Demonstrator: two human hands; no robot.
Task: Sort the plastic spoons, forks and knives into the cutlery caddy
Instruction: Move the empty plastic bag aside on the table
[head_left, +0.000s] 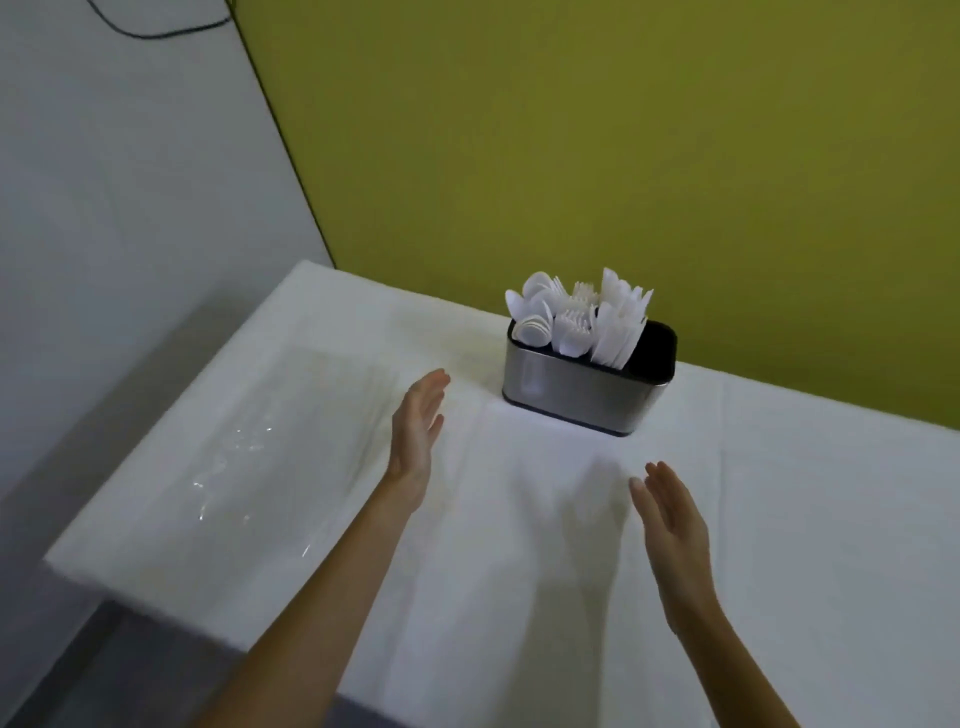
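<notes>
the cutlery caddy (582, 387) stands on the white tablecloth (779, 519), near the far edge, close to the green wall (571, 130). it is a shiny metal box with a dark inside. the white plastic spoons (535, 314) stand in its left part, the forks (571, 330) in the next part, and the knives (618, 335) beside them. the right end (657, 348) of the caddy looks dark, and i cannot tell if anything is in it.

the left hand (415, 431) hangs over the cloth, just left of the caddy and not touching it. its fingers (428, 395) are straight and close together, and they hold nothing. the right hand (672, 525) is nearer to the person, well apart from the caddy. its fingers (657, 480) are straight and together too, with nothing in them.

all the cutlery i can see is standing in the caddy, so i think the sorting is about done. the step now looks like a last check. to do it well, look into each part and see that only one kind stands there. if a piece is in the wrong part, pinch it by its top and lift it straight up, so the others do not tip. keep the hands slow near the caddy, as a bump could knock it over.

something clear and shiny (244, 467) lies on the left of the cloth. it is too blurry to name. look there for any piece left behind.
</notes>
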